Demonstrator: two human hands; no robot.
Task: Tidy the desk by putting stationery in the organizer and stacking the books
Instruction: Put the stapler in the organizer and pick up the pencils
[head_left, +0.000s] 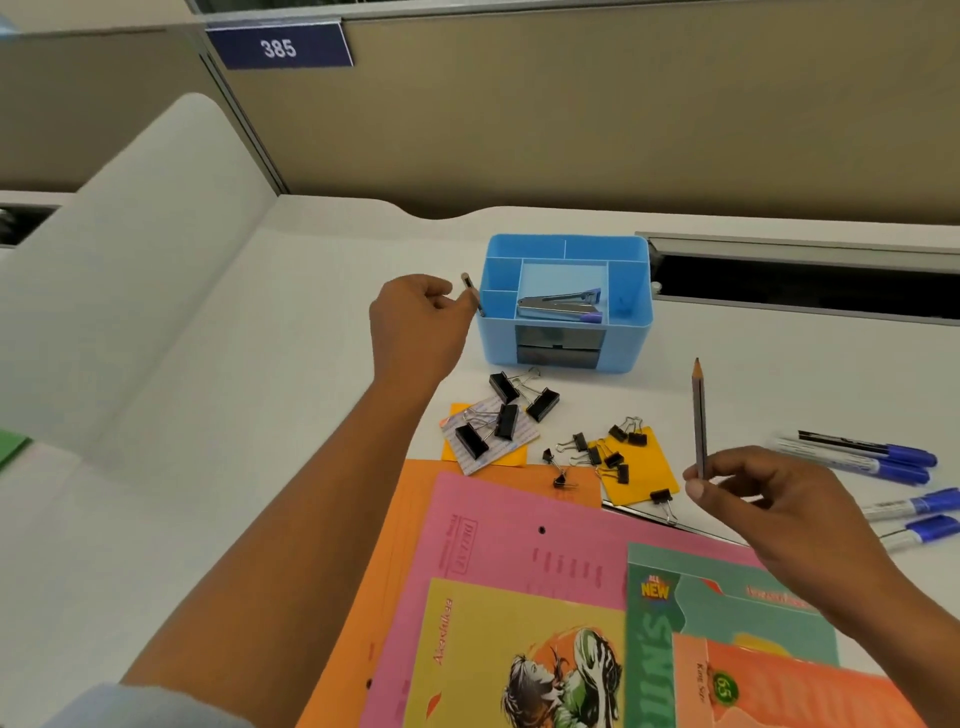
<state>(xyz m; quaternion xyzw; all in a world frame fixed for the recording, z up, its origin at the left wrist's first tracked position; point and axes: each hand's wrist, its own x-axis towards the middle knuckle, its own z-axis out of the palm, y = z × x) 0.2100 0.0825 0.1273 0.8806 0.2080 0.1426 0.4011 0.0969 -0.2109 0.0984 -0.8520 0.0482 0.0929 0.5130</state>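
**Pencil in right hand, small item at organizer's left edge**

Slim grey wooden pencil (699, 415): held upright above the desk, long axis near vertical, sharpened tip up, blunt end pinched in the right hand (769, 499) between thumb and fingertips. Judged light, stiff, tip fragile; a grip low on the shaft suits dropping it in end-first.

Left hand (415, 322) is closed on a small dark, slender object (471, 293), tilted, at the left wall of the blue plastic compartmented organizer (566, 301); cannot tell what it is. A silver-and-purple stapler (561, 305) lies in the centre compartment.

Outward: black binder clips (519, 410) scattered in front, blue markers (872, 457) right, coloured books and folders (519, 571) nearest, unstacked.
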